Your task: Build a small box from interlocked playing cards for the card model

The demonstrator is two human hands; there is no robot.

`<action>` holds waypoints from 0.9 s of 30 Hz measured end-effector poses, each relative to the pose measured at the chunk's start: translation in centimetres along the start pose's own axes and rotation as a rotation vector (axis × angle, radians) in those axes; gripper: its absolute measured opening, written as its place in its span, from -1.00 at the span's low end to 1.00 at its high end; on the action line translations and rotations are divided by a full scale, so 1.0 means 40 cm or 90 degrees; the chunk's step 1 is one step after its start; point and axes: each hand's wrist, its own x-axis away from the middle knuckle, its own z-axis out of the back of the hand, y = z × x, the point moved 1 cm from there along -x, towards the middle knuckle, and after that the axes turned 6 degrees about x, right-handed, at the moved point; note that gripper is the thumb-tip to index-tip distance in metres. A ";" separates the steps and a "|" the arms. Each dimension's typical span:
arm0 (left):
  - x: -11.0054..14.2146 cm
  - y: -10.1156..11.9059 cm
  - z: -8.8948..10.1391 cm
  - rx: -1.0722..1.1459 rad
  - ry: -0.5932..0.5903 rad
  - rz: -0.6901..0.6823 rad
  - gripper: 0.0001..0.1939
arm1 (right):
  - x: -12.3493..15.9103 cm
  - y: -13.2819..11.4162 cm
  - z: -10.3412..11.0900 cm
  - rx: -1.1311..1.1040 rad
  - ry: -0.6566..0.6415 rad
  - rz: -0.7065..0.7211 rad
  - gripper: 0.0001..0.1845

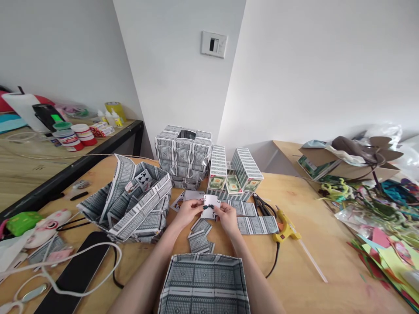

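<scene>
Between the fingertips of my left hand (188, 212) and my right hand (228, 219) are black-suited playing cards (210, 202), face up, overlapping side by side. An A and a 2 show at their corners. Both hands pinch the cards by their outer edges. Just below them, loose grey-backed cards (198, 241) lie face down on the table. Nearest me, between my forearms, stands an open box (214, 272) made of such cards. Joined card strips (258, 224) lie right of my right hand. More cards (194, 195) lie behind my left hand.
A yellow glue gun (286, 226) with its glue stick and black-handled scissors (262, 204) lie on the right. To the left sits a folded card structure (140, 213). Card boxes (250, 168) and a card-built block (183, 152) stand behind. Craft scraps (389, 248) cover the far right.
</scene>
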 end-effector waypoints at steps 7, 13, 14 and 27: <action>0.000 -0.003 0.000 -0.038 0.039 0.013 -0.79 | -0.008 0.013 0.002 -0.007 -0.003 -0.016 -0.61; -0.004 -0.011 0.001 -0.014 0.065 0.039 -0.78 | -0.011 0.020 0.003 -0.007 -0.002 -0.026 -0.61; -0.004 -0.011 0.000 -0.010 0.067 0.041 -0.78 | -0.010 0.020 0.003 -0.009 -0.002 -0.027 -0.61; -0.005 -0.002 -0.007 -0.051 0.087 0.002 -0.78 | -0.002 0.006 0.001 -0.029 -0.018 -0.039 -0.64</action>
